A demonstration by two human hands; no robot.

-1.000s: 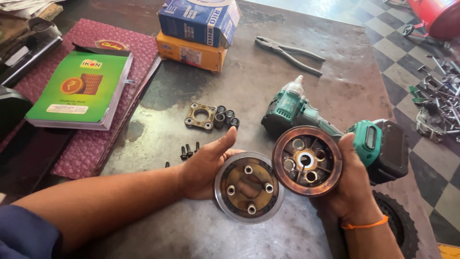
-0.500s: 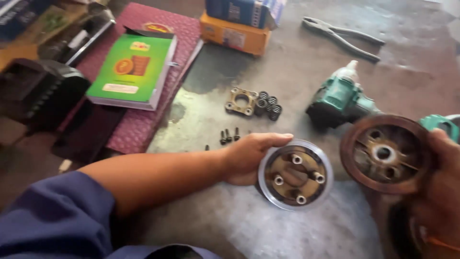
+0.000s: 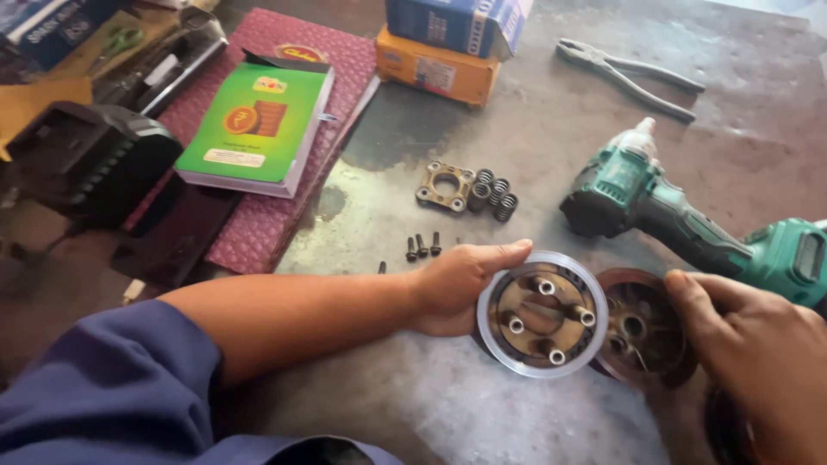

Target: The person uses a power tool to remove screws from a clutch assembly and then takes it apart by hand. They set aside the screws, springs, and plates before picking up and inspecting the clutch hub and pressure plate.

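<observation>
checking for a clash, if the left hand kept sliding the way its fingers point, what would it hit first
The left hand points right, across the silver round plate it already holds at the rim. Straight on, it would probably first meet the dark round hub under the right hand, which overlaps the plate's far edge.

This place is a repair workshop, probably for motorcycles or small engines. The worktop (image 3: 534,146) is a bare metal sheet, stained with oil and scratched. On it lie a green cordless impact wrench (image 3: 680,215), pliers (image 3: 629,73), loose bolts (image 3: 422,247), small springs (image 3: 493,193) and a metal bracket plate (image 3: 444,185). Cardboard boxes of spare parts (image 3: 444,47) stand at the far edge.
</observation>
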